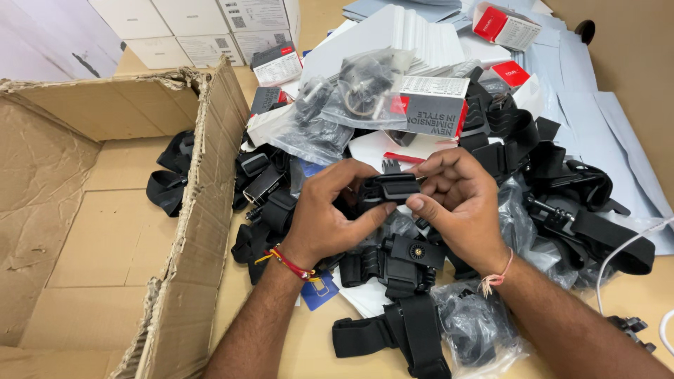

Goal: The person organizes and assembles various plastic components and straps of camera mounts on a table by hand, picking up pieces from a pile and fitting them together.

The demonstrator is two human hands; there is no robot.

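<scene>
Both hands closed on one black clip, held above strap pile; left hand gripped clip's left end; right hand pinched right end; torn carton stood left, holding black straps.

cardboard box left | white cartons behind | bagged parts

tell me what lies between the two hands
In the head view, a black plastic clip sits between the left hand and the right hand; both pinch it by its ends above the pile of black straps.
</scene>
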